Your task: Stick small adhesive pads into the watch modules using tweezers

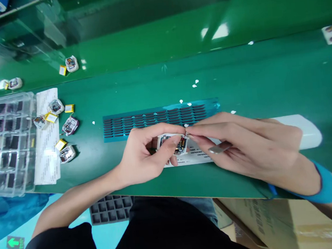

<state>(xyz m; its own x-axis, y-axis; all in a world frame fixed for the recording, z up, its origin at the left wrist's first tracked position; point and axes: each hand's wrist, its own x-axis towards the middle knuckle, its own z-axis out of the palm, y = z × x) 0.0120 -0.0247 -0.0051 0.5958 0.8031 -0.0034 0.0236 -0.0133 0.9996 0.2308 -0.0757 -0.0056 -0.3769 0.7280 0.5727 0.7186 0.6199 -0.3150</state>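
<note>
My left hand [145, 154] is closed around a small white device housing [182, 145], its open side up, showing a circuit board inside. The left thumb presses on the board. At the housing's upper right corner, the thumb and index finger of my right hand [244, 144] pinch together; anything tiny between them is too small to make out. A metal tool with a flat rounded end [220, 148] sticks out from the right palm. Beneath the hands lies a printed white sheet [200, 158], and just beyond them a blue strip [117, 138] bears rows of dark narrow pieces.
Several open housings, one of them here [67, 154], with yellow batteries [69, 108] lie at left. A clear compartment tray [31, 102] stands beside a paper strip [47, 151]. A white object [309, 132] lies behind my right hand, whose wrist wears a blue band [326, 183].
</note>
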